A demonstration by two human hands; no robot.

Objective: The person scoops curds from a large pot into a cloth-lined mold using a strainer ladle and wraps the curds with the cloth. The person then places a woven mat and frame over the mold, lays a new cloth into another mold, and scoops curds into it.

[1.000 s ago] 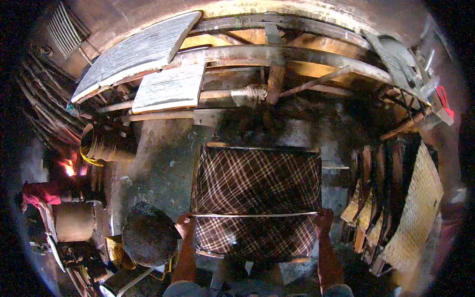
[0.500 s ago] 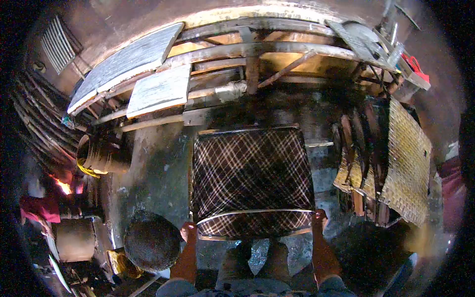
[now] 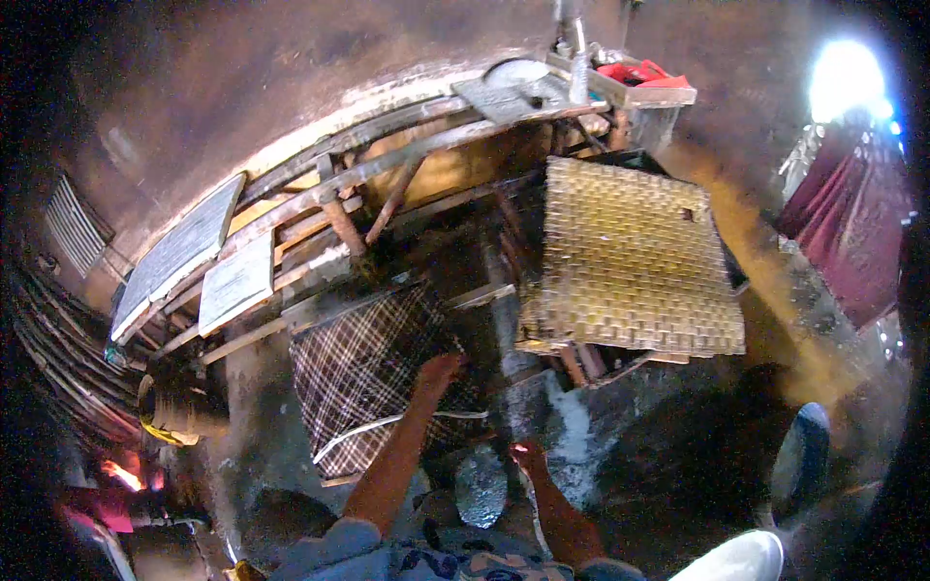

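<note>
A flat frame covered in brown plaid cloth [image 3: 354, 363] lies low in front of me. A pale strip [image 3: 363, 438] runs across the cloth near its close end. My left hand [image 3: 444, 370] reaches across to the right part of the cloth; its fingers are dark and blurred, so their grip does not show. To the right of the cloth and apart from it is my right hand [image 3: 528, 455], its fingers curled in. What it holds, if anything, I cannot make out.
A woven mat [image 3: 639, 261] covers a stack at the right. Behind the cloth runs a wooden bench frame [image 3: 387, 174] with grey boards [image 3: 179, 257]. A fire [image 3: 121, 474] burns at the left beside a round container [image 3: 184, 407]. A white rounded object [image 3: 741, 560] is close at the lower right.
My view has swung right. My left hand has gone from the cloth's left edge across to its right part. My right hand has come off the cloth's right corner.
</note>
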